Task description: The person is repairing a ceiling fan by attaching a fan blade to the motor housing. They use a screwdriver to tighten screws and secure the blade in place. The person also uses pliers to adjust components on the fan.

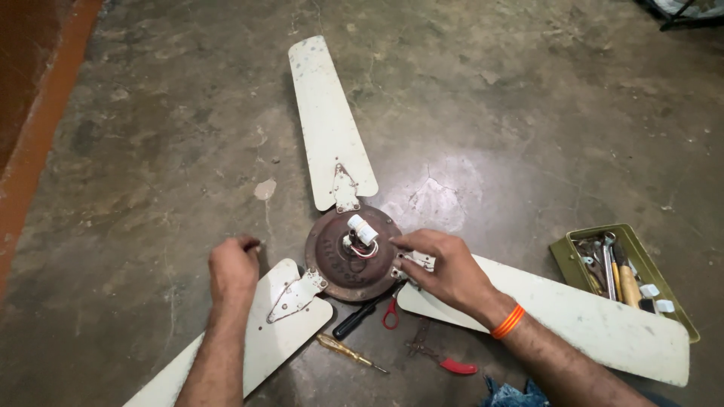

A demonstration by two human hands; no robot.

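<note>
Lay flat on the concrete floor (pixel 528 113): an old ceiling fan, its rusty round motor (pixel 353 254) in the middle of the view, with a white plug and short wires (pixel 362 234) at the hub. Spread three cream blades from it: far blade (pixel 328 120) pointing away, near-left blade (pixel 256 332), near-right blade (pixel 558 313).

Rested the right hand (pixel 445 267) on the right edge of the motor, fingers closed together on the metal bracket (pixel 411 264) joining the near-right blade. Wore an orange band (pixel 507 321) at that wrist.

Hovered the left hand (pixel 232 270) just left of the motor, above the near-left blade, curled shut; could not tell whether anything sat inside it.

Lay near the motor: a black-handled screwdriver (pixel 362 315), a yellow-handled screwdriver (pixel 343 350), red-handled pliers (pixel 441 356). Sat at the right: a green tin of tools (pixel 569 264).
</note>
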